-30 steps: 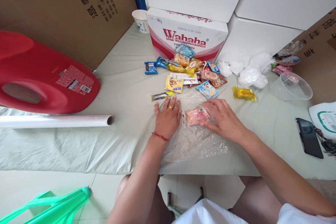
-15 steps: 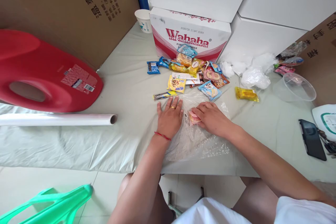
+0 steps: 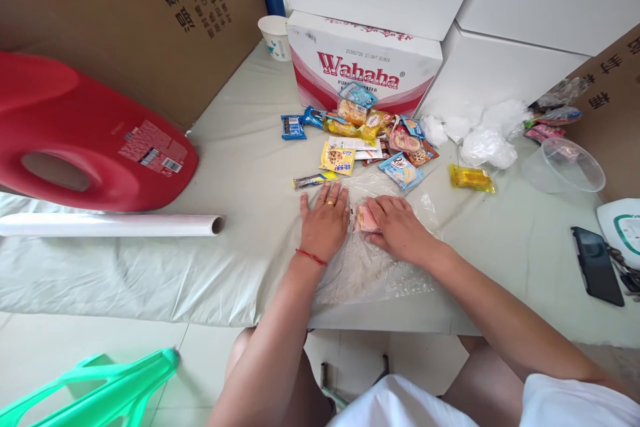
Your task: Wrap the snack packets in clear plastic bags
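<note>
A thin clear plastic sheet (image 3: 370, 280) lies crinkled on the cloth-covered table in front of me. My left hand (image 3: 324, 223) rests flat on its left side, fingers spread, with a ring and a red string bracelet. My right hand (image 3: 395, 227) grips a small pink wrapped snack (image 3: 367, 219) on the sheet, fingers over its far side and thumb on the near side; part of the snack is hidden. Just beyond my left fingertips are a thin yellow-and-dark snack stick (image 3: 314, 180) and a yellow snack packet (image 3: 337, 159). A light-blue packet (image 3: 401, 170) lies beyond my right hand.
Several other snacks are heaped against a Wahaha carton (image 3: 363, 57). A yellow packet (image 3: 471, 178), crumpled plastic bags (image 3: 487, 143), a clear tub (image 3: 565, 167) and a phone (image 3: 597, 265) are to the right. A film roll (image 3: 110, 225) and red jug (image 3: 100, 133) are left.
My right hand has shifted slightly and more of the pink snack's top shows, a little further left. My left hand stays flat in the same place.
</note>
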`<state>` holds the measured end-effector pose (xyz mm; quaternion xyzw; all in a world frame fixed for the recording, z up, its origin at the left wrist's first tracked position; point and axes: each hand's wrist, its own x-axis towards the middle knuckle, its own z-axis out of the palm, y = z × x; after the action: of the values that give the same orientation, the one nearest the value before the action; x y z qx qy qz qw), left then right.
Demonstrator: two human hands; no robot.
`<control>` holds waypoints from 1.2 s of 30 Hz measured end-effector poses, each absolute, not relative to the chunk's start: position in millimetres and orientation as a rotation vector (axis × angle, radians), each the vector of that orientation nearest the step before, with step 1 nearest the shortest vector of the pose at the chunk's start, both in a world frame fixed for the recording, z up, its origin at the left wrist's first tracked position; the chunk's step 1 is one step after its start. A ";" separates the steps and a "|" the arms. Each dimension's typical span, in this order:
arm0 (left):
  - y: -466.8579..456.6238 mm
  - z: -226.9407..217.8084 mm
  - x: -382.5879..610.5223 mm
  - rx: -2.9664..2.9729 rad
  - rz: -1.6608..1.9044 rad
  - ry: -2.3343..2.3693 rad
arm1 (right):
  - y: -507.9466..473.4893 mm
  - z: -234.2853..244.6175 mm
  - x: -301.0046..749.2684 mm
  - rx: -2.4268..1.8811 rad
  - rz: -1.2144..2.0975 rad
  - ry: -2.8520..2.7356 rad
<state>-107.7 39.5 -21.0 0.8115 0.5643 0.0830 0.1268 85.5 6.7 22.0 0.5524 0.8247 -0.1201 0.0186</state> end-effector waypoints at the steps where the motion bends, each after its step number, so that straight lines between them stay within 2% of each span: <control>1: 39.4 -21.0 -107.8 2.365 0.244 1.638 | 5.0 19.4 85.7 1.714 -0.400 2.564; 7: 41.5 -20.0 -108.3 2.313 0.339 1.623 | -1.7 20.3 91.0 1.651 -0.389 2.705; 13: 34.5 -11.8 -121.0 2.325 0.821 1.659 | -31.7 40.2 113.1 1.950 -0.297 3.112; 16: 22.1 -7.4 -132.5 2.398 1.022 1.548 | -68.1 38.5 137.8 1.997 -0.437 3.180; 18: 13.4 -4.9 -142.0 2.407 1.050 1.282 | -93.9 28.0 154.4 1.876 -0.577 3.122; 21: 2.6 -0.3 -158.3 2.249 0.871 0.863 | -123.9 5.4 173.2 1.797 -0.683 2.985; 23: -3.4 3.2 -169.2 2.158 0.663 0.745 | -135.4 -7.5 179.8 1.879 -0.659 2.941; 28: -17.8 6.8 -191.1 2.178 0.302 0.813 | -143.9 -18.6 180.8 2.053 -0.594 2.952; 36: -29.3 -2.9 -206.2 2.297 0.224 0.818 | -141.8 -21.1 179.9 2.079 -0.410 2.991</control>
<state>-206.2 -29.3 -2.9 0.8824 0.3141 0.0861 0.3396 179.9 -141.8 -21.1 0.5478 0.7881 -0.1080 -0.2592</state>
